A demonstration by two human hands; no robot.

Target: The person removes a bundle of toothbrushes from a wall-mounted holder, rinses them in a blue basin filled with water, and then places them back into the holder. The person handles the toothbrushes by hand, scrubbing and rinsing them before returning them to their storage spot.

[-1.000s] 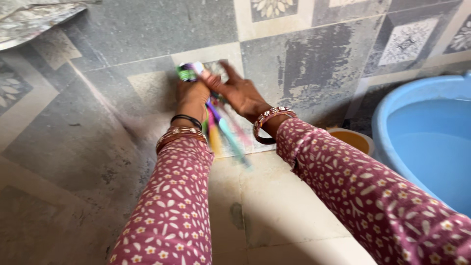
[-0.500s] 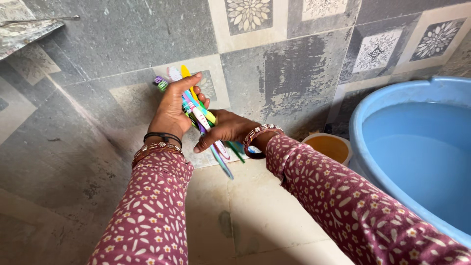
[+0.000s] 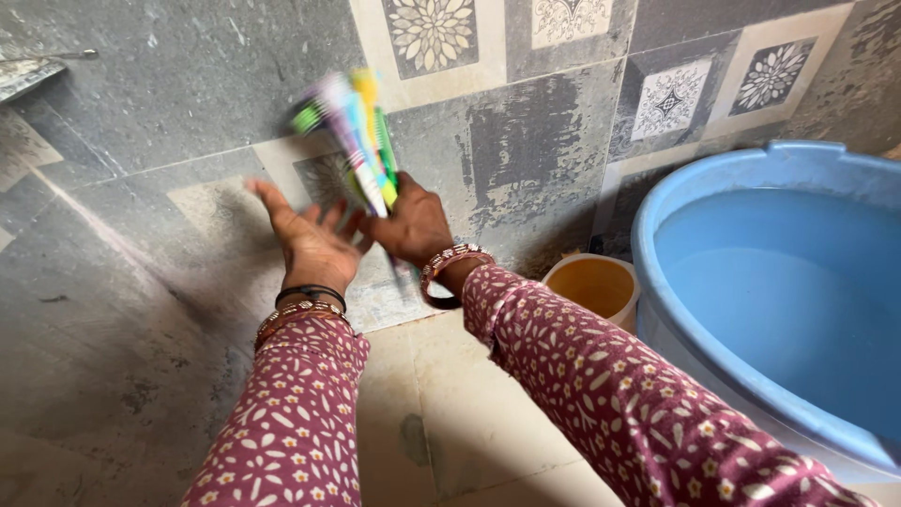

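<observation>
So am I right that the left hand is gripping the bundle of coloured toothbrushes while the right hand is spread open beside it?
Not quite: the hands are swapped. In the head view the right hand grips the bundle of coloured toothbrushes, and the left hand is spread open beside it.

Maroon floral sleeves (image 3: 601, 376), seemingly beaded bangles (image 3: 449, 261).

I see glossy plastic toothbrushes (image 3: 357, 141) in my right hand (image 3: 410, 228), blurred. The wall tiles (image 3: 544, 122) look matt and worn, with scuffed grey patches. The blue tub (image 3: 713, 188) is smooth plastic with a soft sheen. My sleeves (image 3: 601, 385) are printed matt cloth.
</observation>
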